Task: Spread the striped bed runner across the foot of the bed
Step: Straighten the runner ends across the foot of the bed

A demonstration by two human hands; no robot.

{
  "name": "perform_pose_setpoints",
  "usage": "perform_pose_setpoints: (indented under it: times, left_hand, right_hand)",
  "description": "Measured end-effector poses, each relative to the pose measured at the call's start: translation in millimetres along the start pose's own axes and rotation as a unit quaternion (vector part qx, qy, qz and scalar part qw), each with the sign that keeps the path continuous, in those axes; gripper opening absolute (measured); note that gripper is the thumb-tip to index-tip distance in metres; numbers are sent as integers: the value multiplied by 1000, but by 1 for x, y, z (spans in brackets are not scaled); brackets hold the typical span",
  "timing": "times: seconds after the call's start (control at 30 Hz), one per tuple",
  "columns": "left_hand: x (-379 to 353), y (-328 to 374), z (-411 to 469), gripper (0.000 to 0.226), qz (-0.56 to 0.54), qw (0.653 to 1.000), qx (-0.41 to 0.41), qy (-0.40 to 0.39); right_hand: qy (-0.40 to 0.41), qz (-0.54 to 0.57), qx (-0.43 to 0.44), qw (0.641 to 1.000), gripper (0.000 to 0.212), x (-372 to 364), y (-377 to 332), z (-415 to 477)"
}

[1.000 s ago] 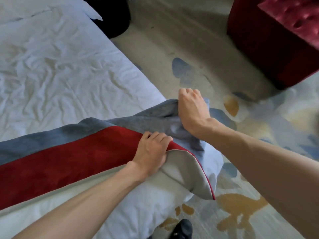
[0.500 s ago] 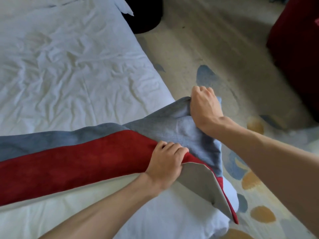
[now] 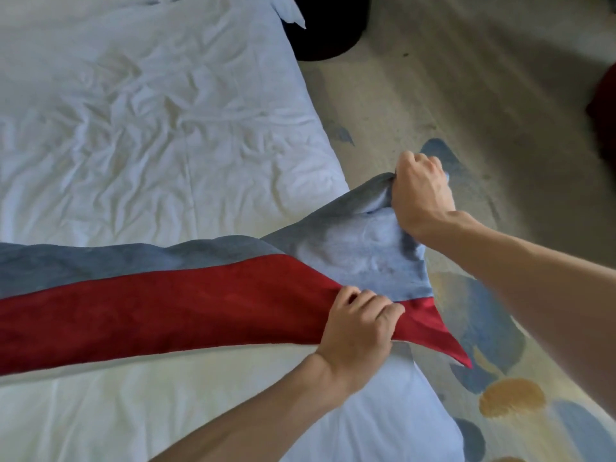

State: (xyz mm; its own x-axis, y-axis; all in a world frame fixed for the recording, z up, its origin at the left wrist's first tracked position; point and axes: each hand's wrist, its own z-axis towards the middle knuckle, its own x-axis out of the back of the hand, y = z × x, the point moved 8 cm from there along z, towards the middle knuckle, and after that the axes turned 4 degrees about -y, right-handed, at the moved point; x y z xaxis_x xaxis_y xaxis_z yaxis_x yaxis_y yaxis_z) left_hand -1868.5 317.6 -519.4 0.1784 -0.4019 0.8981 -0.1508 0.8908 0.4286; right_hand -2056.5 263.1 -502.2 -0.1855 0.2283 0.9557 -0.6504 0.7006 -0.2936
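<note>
The striped bed runner (image 3: pixel 173 301), with a grey-blue band above a red band, lies across the white bed (image 3: pixel 150 128) from the left edge of view to the bed's right side. My left hand (image 3: pixel 361 331) is shut on the red band near the runner's end. My right hand (image 3: pixel 421 195) is shut on the bunched grey-blue corner, lifted past the bed's right edge. Between the hands the runner's end hangs taut, and a red corner points down over the bedside.
A patterned carpet (image 3: pixel 500 378) with blue and ochre patches lies to the right of the bed. A black round object (image 3: pixel 326 35) stands on the floor near the bed's far corner. Dark red furniture (image 3: pixel 605 105) shows at the right edge.
Both hands have lifted and pulled the runner's end outward to the right; the pale underside fold has flattened so the red corner now hangs. The view has swung left, away from the red furniture.
</note>
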Motion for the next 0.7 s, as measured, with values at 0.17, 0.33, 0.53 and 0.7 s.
perform_pose_setpoints:
  times: [0.17, 0.33, 0.53, 0.7]
  left_hand:
    - [-19, -8, 1, 27, 32, 999, 5, -37]
    - [-29, -13, -4, 27, 38, 997, -12, -70]
    - [-26, -18, -5, 49, 24, 997, -26, -73]
    - [-17, -26, -11, 55, 34, 997, -20, -61]
  right_hand:
    - [-39, 36, -20, 998, 13, -34, 13, 1]
    - [-83, 58, -31, 994, 12, -56, 17, 4]
    - [-135, 51, -12, 989, 23, -65, 11, 2]
    - [-155, 48, -7, 987, 25, -70, 7, -9]
